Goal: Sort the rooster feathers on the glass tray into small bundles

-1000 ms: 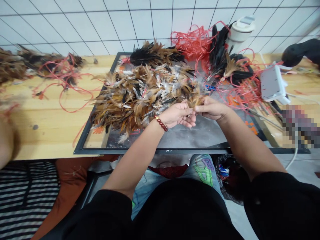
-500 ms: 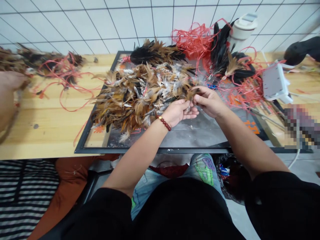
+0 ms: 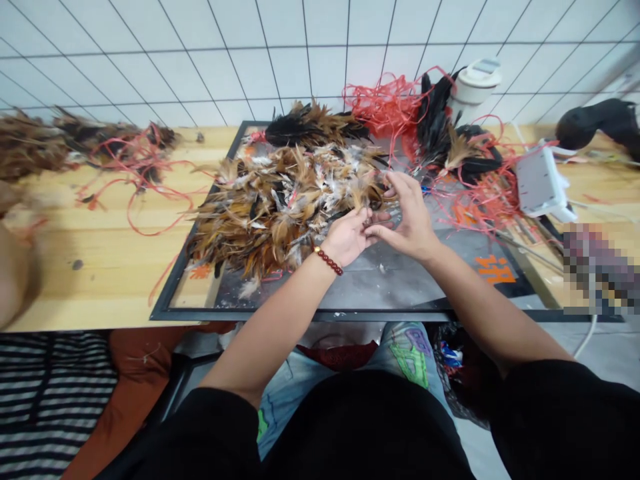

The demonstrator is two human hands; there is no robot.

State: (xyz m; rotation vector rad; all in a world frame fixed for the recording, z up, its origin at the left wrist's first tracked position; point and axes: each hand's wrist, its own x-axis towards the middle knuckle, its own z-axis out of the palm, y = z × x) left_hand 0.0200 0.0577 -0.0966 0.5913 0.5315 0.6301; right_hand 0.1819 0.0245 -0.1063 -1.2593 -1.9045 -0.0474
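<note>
My left hand [image 3: 347,235], with a dark red bead bracelet [image 3: 329,261] on its wrist, is pinched closed at the right edge of the feather pile. A brown feather [image 3: 359,193] rises from its fingertips and blends with the pile behind. My right hand [image 3: 411,219] is open just beside it, thumb pointing at the left fingers and the other fingers raised and apart. The pile of brown and white feathers [image 3: 273,217] lies on a black-framed board [image 3: 360,283].
Behind the pile lies a bundle of black and brown feathers [image 3: 315,127]. Red plastic string [image 3: 390,103] tangles at the back, near black feathers [image 3: 433,117] and a white canister [image 3: 473,90]. A white box [image 3: 543,180] stands right. At far left is another person's arm [image 3: 13,267].
My right hand has let go of the small brown feather and opened its fingers beside the left. The view has tilted up slightly. The other person's arm at left has moved lower.
</note>
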